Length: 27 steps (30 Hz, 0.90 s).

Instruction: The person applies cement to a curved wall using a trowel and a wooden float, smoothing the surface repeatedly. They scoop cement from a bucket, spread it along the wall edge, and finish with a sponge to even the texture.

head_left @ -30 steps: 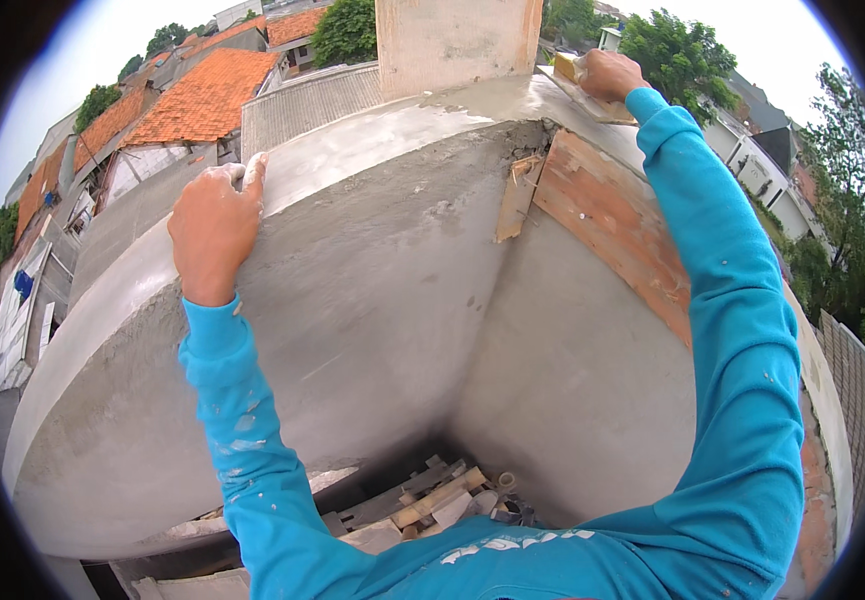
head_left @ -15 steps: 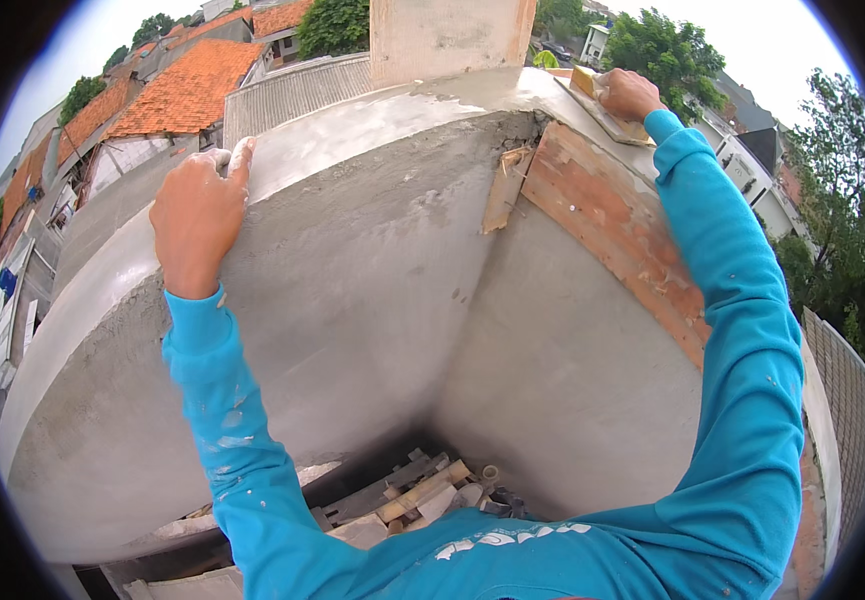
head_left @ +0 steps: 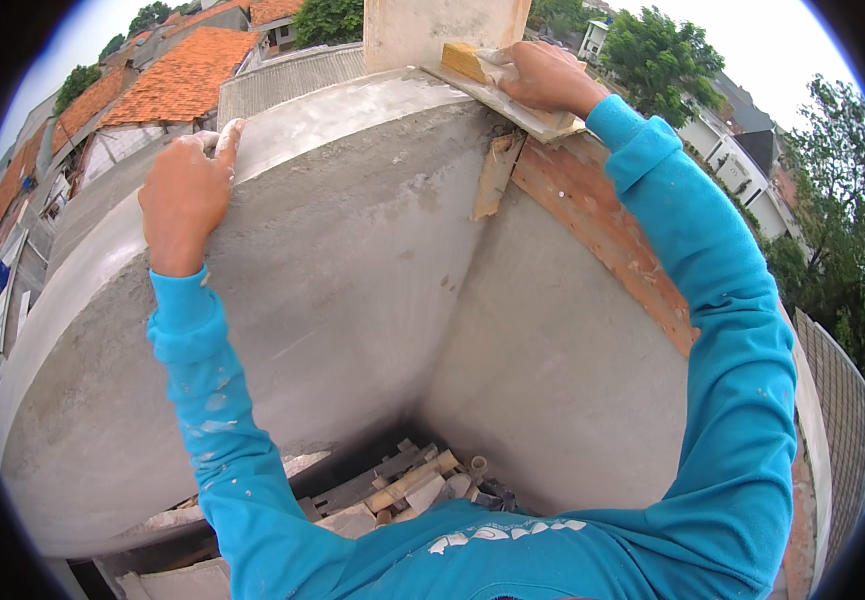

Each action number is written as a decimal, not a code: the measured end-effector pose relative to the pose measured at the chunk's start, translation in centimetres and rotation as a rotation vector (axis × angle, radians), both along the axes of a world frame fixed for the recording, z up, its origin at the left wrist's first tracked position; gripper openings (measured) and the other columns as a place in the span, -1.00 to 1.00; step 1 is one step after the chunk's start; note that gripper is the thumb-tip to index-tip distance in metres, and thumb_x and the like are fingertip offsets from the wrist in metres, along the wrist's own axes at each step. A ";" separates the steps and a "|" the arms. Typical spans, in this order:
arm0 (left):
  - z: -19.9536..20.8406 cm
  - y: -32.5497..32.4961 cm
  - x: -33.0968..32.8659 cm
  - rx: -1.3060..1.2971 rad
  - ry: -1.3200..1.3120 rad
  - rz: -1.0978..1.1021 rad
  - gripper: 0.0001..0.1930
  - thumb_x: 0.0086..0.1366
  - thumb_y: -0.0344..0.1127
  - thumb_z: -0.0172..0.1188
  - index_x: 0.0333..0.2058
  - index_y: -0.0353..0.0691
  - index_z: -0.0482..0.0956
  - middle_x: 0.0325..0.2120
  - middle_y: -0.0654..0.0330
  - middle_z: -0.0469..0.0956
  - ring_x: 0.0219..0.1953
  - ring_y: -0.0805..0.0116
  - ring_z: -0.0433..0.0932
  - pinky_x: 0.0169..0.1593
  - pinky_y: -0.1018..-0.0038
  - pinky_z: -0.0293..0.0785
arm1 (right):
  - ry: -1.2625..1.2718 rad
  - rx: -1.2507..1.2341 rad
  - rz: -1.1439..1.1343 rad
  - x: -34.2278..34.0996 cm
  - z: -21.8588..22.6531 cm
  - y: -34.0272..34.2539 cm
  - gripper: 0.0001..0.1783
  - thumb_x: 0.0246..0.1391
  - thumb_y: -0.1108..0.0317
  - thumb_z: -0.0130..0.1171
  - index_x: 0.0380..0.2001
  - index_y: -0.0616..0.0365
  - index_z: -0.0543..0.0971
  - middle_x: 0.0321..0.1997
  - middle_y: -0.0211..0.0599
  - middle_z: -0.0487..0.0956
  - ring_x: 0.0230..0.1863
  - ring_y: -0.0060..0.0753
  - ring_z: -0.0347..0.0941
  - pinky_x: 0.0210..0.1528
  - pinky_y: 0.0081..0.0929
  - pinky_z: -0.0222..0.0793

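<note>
My right hand (head_left: 549, 78) is closed on a plastering float (head_left: 527, 115), a flat pale board with a yellowish block handle (head_left: 463, 62). The float lies on the wall top at the corner, its near end overhanging the inner edge. At the left, my left hand (head_left: 187, 200) rests on the plastered wall top (head_left: 327, 112), its fingers curled over the ledge and smeared with white; some fingertips are hidden. Smooth wet-looking plaster covers the ledge between my hands, above a rough grey inner wall face (head_left: 322, 260).
A reddish wooden board (head_left: 602, 225) lines the right wall's upper edge, beside a small wood scrap (head_left: 497, 175). A pale pillar (head_left: 444, 32) rises behind the corner. Wood and rubble (head_left: 417, 485) lie below. Tiled roofs (head_left: 177, 78) stand beyond the drop outside.
My right hand has swept the float leftward along the wall top, from the right side to the corner by the pillar. My left hand stays on the ledge; the view has shifted slightly.
</note>
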State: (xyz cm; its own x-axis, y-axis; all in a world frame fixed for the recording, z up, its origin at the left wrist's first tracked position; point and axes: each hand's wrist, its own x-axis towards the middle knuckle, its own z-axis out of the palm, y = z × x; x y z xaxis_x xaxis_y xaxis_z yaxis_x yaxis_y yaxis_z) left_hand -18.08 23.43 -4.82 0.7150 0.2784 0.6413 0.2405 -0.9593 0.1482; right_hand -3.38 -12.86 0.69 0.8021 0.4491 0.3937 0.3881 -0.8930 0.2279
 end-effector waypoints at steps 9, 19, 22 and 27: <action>0.1 0.0 -0.2 -0.021 -0.004 -0.044 -0.45 0.35 0.20 -0.01 -0.23 -0.18 0.71 -0.38 -0.06 0.65 -0.28 -0.05 0.63 -0.23 0.12 0.54 | 0.048 -0.049 -0.478 1.5 1.6 -16.2 -0.46 0.03 0.12 0.12 0.14 -0.21 0.56 0.04 -0.08 0.61 0.04 -0.05 0.54 0.13 -0.18 0.41; -0.3 0.9 0.3 0.000 -0.014 -0.016 -0.43 0.35 0.20 0.00 -0.32 -0.24 0.70 -0.42 -0.11 0.64 -0.33 -0.09 0.62 -0.27 0.09 0.53 | -0.065 -0.042 0.001 0.5 2.2 -3.4 -0.47 0.08 0.12 0.13 0.09 0.14 0.55 -0.07 0.11 0.59 0.01 0.08 0.51 0.10 -0.11 0.38; -0.4 1.0 0.4 -0.018 -0.018 -0.043 -0.42 0.34 0.22 0.00 -0.32 -0.24 0.70 -0.43 -0.11 0.64 -0.33 -0.10 0.63 -0.27 0.09 0.53 | -0.050 -0.117 0.024 0.3 0.7 -1.4 -0.45 0.07 0.12 0.11 0.16 -0.04 0.54 -0.03 0.01 0.62 0.00 0.03 0.55 0.07 -0.14 0.43; -1.1 1.9 1.0 0.015 -0.060 -0.092 -0.43 0.33 0.24 0.00 -0.31 -0.20 0.71 -0.48 -0.07 0.64 -0.36 -0.08 0.63 -0.29 0.10 0.53 | 0.064 -0.127 -0.161 -0.6 0.8 -7.8 -0.44 0.07 0.12 0.13 0.15 0.06 0.53 -0.04 0.07 0.61 0.03 0.06 0.53 0.07 -0.16 0.43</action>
